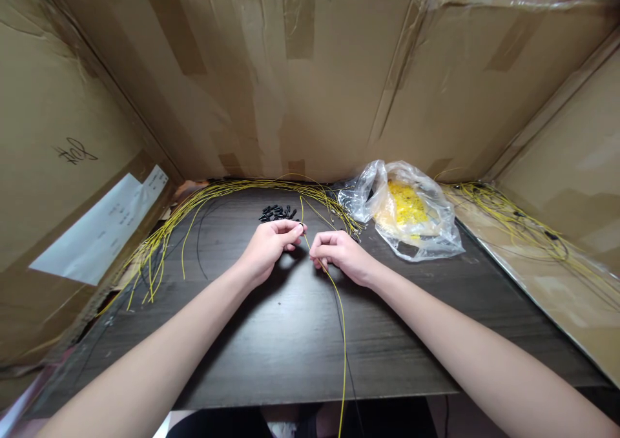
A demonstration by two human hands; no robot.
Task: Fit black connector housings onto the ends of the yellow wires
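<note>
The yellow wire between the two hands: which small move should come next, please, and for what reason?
Probably the left hand should ease the dark piece it appears to pinch along the wire while the right hand holds steady. The wire runs between both hands, and its lower length hangs past the table, so a loose hold might let it slip.

Left hand (271, 249): pinches yellow wire (344, 347).
Right hand (345, 257): on same wire, which crosses near edge of table (276, 354).
Black pieces (278, 213): heaped toward far edge.
Wire bundle (232, 186): far edge, curving to left edge.
Clear bag (438, 236): far right corner, yellow contents (405, 202).
</note>
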